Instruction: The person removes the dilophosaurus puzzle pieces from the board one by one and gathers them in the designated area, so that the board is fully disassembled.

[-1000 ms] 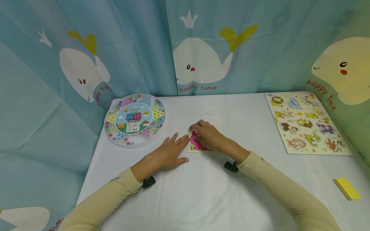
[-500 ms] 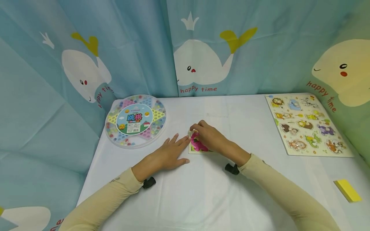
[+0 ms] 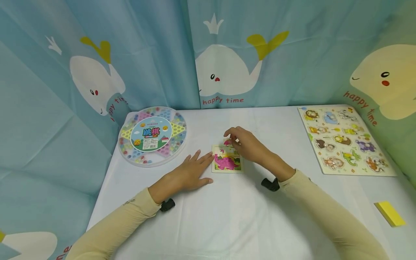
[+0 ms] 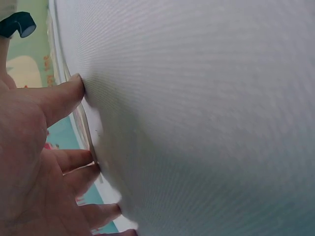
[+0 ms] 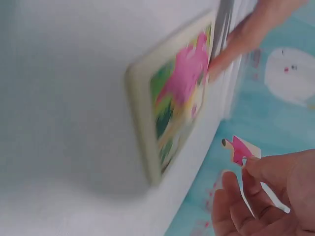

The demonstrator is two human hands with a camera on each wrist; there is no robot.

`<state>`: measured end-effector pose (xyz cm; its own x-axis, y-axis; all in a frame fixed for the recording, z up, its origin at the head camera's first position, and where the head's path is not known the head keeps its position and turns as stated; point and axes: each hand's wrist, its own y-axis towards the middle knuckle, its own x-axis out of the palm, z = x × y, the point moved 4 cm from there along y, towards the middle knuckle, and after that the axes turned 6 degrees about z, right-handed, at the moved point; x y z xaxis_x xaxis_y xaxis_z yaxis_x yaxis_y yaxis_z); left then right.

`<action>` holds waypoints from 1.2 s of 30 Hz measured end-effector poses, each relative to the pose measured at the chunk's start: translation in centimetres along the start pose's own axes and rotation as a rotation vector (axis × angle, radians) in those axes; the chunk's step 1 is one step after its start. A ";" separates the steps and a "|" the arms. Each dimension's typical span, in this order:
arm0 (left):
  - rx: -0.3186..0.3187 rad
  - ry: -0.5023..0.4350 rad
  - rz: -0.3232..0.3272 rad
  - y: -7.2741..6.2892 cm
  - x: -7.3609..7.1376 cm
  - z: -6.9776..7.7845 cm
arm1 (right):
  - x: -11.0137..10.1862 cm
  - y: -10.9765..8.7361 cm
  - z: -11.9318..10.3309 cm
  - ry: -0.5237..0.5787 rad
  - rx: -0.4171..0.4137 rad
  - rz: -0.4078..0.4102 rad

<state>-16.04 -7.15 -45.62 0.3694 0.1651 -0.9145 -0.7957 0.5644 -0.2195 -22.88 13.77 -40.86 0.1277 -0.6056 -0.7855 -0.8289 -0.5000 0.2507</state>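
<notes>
Hovering near the far edge of the puzzle (image 3: 227, 164), the pink piece (image 5: 239, 149) sits in the right grip (image 3: 246, 145) — narrow, pinched by thumb and finger. The left grip (image 3: 191, 174) lies wide on the surface (image 3: 211, 224), fingertips touching the puzzle's left edge. Farther out — round game (image 3: 151, 133) left, animal board (image 3: 347, 148) and yellow block (image 3: 390, 213) right.

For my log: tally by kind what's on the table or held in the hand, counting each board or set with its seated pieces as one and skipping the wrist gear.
Round marble game set: 1
Animal board: 1
Small dinosaur puzzle: 1
Loose puzzle piece, pinched by the right hand: 1
Yellow block: 1
Total: 5
</notes>
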 end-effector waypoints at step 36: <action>-0.006 -0.013 -0.014 0.0 0.1 -0.1 | -4.5 -3.9 11.3 -0.072 0.354 -0.106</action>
<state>-16.03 -7.22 -45.71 0.3866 0.1678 -0.9069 -0.7934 0.5618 -0.2343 -26.41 25.46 -44.66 0.1950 -0.5101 -0.8377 -0.9515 -0.3056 -0.0354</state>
